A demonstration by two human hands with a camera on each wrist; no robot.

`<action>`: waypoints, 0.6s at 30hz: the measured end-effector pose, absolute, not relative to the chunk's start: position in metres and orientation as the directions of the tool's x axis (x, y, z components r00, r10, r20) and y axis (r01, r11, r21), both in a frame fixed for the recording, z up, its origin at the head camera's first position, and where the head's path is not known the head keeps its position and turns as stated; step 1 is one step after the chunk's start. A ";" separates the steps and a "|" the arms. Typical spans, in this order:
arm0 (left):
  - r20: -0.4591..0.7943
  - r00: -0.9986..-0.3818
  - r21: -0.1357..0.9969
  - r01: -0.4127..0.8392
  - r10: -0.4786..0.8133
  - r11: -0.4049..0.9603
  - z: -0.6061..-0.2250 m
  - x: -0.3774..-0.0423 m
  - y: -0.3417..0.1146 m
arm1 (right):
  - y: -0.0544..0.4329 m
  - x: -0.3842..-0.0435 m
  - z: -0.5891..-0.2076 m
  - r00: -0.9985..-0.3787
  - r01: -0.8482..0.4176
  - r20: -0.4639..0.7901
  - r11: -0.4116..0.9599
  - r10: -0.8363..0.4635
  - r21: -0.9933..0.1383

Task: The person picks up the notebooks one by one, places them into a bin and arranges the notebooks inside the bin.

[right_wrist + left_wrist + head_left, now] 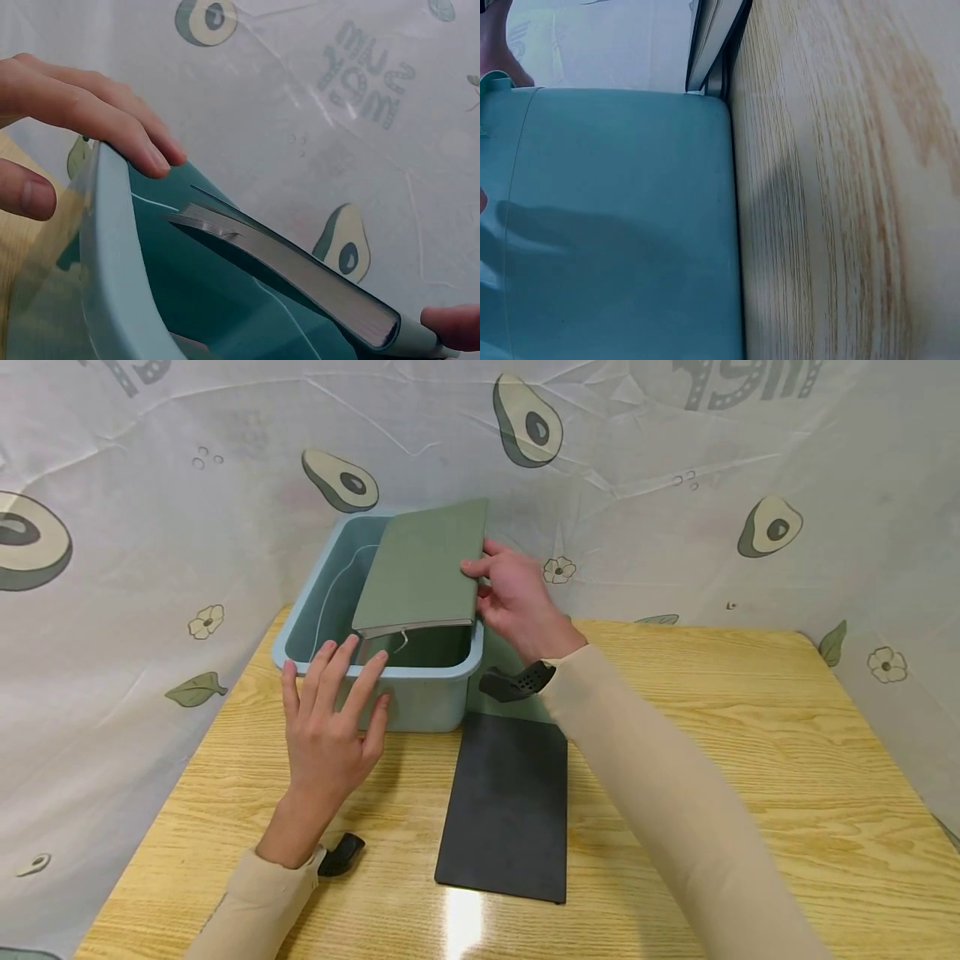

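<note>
In the head view my right hand (517,597) grips the right edge of a green hardcover notebook (423,568), thumb on top of the cover. The notebook is tilted over the mouth of a blue plastic bin (420,700), with a ribbon bookmark (402,641) hanging from its near end. In the right wrist view its page block (330,289) shows between the covers. My left hand (330,714) is at the bin's front rim, fingers spread and nearly straight over it, thumb outside the bin.
A black flat notebook (506,810) lies on the wooden table (712,710) in front of the bin. Beyond it, a green surface (504,697) shows beside the bin, partly under my right wrist. An avocado-print sheet (637,485) hangs behind the table.
</note>
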State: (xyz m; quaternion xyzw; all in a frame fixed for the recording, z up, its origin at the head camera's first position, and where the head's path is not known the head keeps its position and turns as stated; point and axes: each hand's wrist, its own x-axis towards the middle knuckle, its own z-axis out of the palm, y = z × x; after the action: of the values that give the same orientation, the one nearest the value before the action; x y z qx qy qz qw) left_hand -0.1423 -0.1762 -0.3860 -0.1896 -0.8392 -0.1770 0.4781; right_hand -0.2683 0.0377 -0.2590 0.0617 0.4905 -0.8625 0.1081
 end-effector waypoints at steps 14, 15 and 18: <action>0.876 -0.460 0.113 0.490 0.146 0.865 -0.387 -0.142 -0.176 | 0.009 -0.266 -0.259 -0.966 0.259 -0.249 -0.379 -0.076 -0.889; 0.877 -0.457 0.111 0.490 0.147 0.864 -0.387 -0.142 -0.176 | 0.008 -0.265 -0.259 -0.966 0.257 -0.247 -0.358 -0.073 -0.898; 0.881 -0.451 0.109 0.492 0.146 0.864 -0.387 -0.143 -0.176 | 0.005 -0.263 -0.259 -0.970 0.244 -0.233 -0.280 -0.073 -0.929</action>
State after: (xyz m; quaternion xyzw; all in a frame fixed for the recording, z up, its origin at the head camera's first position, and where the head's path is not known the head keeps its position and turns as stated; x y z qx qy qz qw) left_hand -0.1427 -0.1763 -0.3866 -0.1914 -0.8330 -0.1778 0.4877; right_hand -0.2630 0.0046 -0.2590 0.0721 0.5919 -0.7966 0.0996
